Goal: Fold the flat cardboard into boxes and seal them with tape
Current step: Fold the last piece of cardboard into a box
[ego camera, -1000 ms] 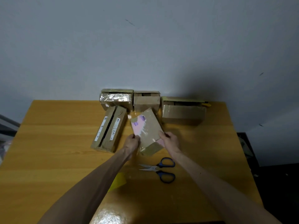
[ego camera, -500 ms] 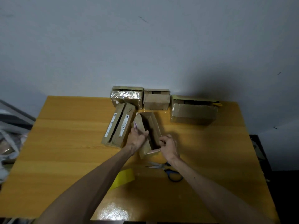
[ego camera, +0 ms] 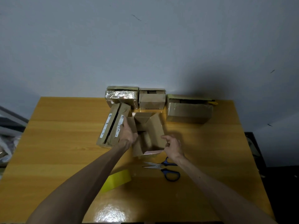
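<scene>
A small brown cardboard box (ego camera: 156, 131) stands opened up on the wooden table (ego camera: 64, 143), its flaps spread and its hollow inside facing me. My left hand (ego camera: 128, 135) holds the box's left wall, fingers reaching over the edge into it. My right hand (ego camera: 174, 145) grips the near right corner by the pink-labelled flap. Blue-handled scissors (ego camera: 163, 168) lie just in front of the box. A yellow strip (ego camera: 118, 180) lies on the table under my left forearm.
Three made-up boxes line the wall: a shiny taped one (ego camera: 122, 97), a small one (ego camera: 152, 100) and a wide one (ego camera: 189, 109). A long flat box with white labels (ego camera: 113, 126) lies left of my left hand. Clutter sits past the table's left edge.
The flat cardboard piece with the pink label has been pulled open into a box shape. My hands moved from its lower corners to its side walls.
</scene>
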